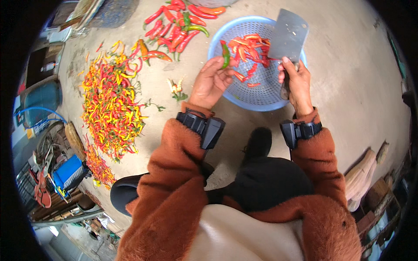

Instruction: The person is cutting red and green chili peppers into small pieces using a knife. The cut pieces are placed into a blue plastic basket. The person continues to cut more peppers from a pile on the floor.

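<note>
Between the thumb and fingers of my left hand (214, 76) is a green and red chili pepper (225, 54), at the left rim of a blue plastic colander (258, 104). My right hand (297, 83) grips the dark handle of a cleaver (288, 35), whose broad blade points up over the colander's right side. Cut red pepper pieces (249, 47) lie inside the colander. Whole red peppers (176, 36), with a few green and orange ones, are spread on the floor left of the colander. Pale seed cores with green stems (177, 88) lie left of my left hand.
A large heap of small red and yellow chilies (112, 107) covers the floor at left, with a smaller heap (98, 166) below it. A blue container (68, 171) and tools stand at the far left. A pale bundle (361, 176) lies at the right.
</note>
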`<action>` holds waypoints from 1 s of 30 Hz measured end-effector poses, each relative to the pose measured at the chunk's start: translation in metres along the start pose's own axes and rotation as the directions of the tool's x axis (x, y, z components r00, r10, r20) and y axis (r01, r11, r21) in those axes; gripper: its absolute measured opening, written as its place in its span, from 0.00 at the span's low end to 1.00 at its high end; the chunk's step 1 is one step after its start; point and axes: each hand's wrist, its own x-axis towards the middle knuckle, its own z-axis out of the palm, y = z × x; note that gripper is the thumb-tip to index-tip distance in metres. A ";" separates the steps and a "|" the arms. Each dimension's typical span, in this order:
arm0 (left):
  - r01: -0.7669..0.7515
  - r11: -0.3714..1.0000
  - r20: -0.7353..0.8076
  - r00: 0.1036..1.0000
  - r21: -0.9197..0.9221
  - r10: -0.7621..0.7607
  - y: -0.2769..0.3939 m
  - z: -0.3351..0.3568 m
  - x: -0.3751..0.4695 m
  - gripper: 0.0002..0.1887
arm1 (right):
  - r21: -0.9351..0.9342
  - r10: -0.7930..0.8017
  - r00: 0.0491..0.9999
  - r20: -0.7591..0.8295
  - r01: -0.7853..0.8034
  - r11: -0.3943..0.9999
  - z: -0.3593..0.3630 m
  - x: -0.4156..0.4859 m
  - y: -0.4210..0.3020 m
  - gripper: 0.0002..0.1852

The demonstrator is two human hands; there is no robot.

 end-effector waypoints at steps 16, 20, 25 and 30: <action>0.130 0.981 0.042 0.990 0.144 -0.137 -0.017 0.012 0.001 0.13 | 0.024 0.012 1.000 -0.001 -0.012 1.000 -0.003 -0.002 0.001 0.08; 0.107 0.983 -0.049 0.994 0.150 -0.101 -0.023 0.013 0.000 0.13 | -0.102 -0.014 0.999 0.039 0.018 0.995 -0.001 -0.009 0.004 0.09; 0.165 0.976 -0.022 0.986 0.138 -0.164 -0.026 0.004 0.005 0.11 | -0.414 -0.106 0.970 0.217 0.190 0.890 -0.001 -0.027 0.005 0.09; 0.145 0.982 -0.017 0.989 0.124 -0.144 -0.032 0.000 0.007 0.12 | -0.631 -0.308 0.862 0.403 0.506 0.589 0.004 -0.042 0.007 0.08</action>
